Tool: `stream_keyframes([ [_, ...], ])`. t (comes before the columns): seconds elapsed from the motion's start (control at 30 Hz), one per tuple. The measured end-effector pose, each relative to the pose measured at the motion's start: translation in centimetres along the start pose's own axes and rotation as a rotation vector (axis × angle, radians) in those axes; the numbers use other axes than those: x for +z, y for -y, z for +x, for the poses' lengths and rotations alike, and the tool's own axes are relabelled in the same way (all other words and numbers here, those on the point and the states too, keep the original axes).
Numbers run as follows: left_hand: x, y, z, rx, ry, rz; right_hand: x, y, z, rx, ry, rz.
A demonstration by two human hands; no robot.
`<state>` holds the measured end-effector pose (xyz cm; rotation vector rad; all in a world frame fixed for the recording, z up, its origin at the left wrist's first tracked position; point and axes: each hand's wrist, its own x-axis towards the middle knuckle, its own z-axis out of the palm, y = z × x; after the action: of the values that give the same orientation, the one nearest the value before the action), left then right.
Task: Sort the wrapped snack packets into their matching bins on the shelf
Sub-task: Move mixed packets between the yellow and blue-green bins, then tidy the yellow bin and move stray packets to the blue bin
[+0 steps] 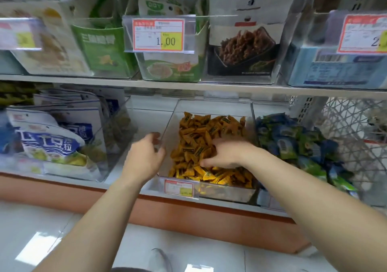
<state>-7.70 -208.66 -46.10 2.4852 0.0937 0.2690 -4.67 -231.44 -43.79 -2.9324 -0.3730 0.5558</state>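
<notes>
Down low, two hands meet one clear bin (170, 125) heaped with orange snack packets (201, 133), left hand (146, 154) curled at its wall, right hand (225, 155) sunk among them; whether either grasps anything, I cannot tell.

Small orange-yellow wrapped packets (199, 137) with dark labels lay heaped loose in a clear plastic bin (213, 105) at the centre of the frame, the pile sloping down toward the bin's front wall. Just to the right, a second heap of blue and green wrapped packets (293, 142) filled the neighbouring compartment, spilling toward its front edge. Both heaps stood side by side on the lower white shelf (144, 117), kept apart by the bin's transparent wall.
</notes>
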Motion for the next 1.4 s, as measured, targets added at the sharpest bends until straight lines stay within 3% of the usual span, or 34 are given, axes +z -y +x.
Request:
stream_keyframes([
  [0.17, 0.6, 1.7, 0.5, -0.037, 0.066, -0.059, 3.2, 2.3, 6.4, 0.11, 0.137, 0.065],
  [0.47, 1.0, 1.1, 0.5, 0.001, 0.084, -0.052, 3.9, 2.0, 8.8, 0.118, -0.002, 0.402],
  [0.73, 0.5, 1.2, 0.2, -0.023, 0.099, -0.088, 4.4, 3.0, 8.5, -0.078, -0.007, 0.899],
  [1.0, 0.2, 1.5, 0.2, -0.076, 0.13, -0.223, 0.1, -1.1, 7.7, 0.027, -0.097, 1.257],
  [1.2, 0.1, 0.0, 0.6, -0.045, -0.007, -0.132, -1.5, -2.0, 5.2, -0.07, -0.099, 0.908],
  [1.3, -0.1, -2.0, 0.5, 0.038, -0.127, -0.124, -2.3, -2.4, 2.8, -0.169, -0.194, 0.747],
  [1.4, 0.7, -4.8, -0.4, 0.092, -0.066, -0.098, -3.0, -3.7, -0.6, -0.213, -0.337, 0.604],
])
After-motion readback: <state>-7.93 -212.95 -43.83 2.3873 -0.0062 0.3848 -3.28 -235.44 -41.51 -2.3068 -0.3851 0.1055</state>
